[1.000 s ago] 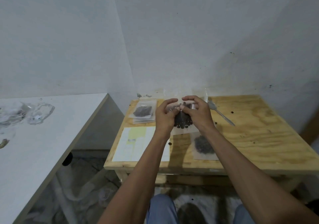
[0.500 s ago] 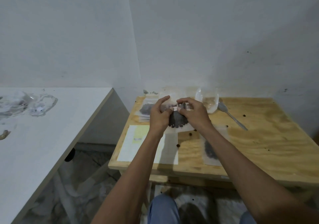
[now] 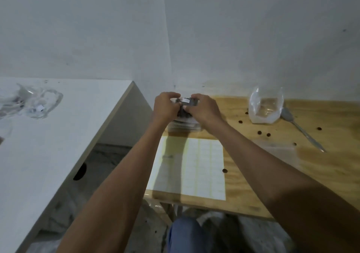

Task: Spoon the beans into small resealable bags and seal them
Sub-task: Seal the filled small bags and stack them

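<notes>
1. A bare white wall corner fills the upper half of the view. Below it stand two surfaces: a white table (image 3: 44,135) on the left and a plywood table (image 3: 253,174) on the right, with a gap between them showing a grey floor.
2. Both arms reach forward to the far left corner of the plywood table.
3. The left hand (image 3: 165,106) and the right hand (image 3: 202,109) meet around a small bag of beans (image 3: 185,107), fingers curled closed and pinching it from either side. The bag shows as a dark mass with a small white label on top; whether its seal is closed cannot be told.
4. The held bag sits just above a stack of filled bags (image 3: 185,127) lying flat near the wall. Whether it touches the stack is unclear.
5. In front of the stack, nearer the person, lies a sheet of labels (image 3: 202,167), pale with a yellowish patch at its left.
6. Farther right, near the wall, a larger clear plastic bag (image 3: 266,106) stands upright and open, looking nearly empty.
7. A metal spoon (image 3: 300,128) lies just beside that bag, handle pointing toward the right front.
8. Loose beans (image 3: 259,132) are scattered over the wood, one (image 3: 224,170) at the sheet's right edge.
9. Crumpled clear plastic (image 3: 33,102) rests on the white table.
10. A knee in blue jeans (image 3: 187,235) shows at the bottom.
</notes>
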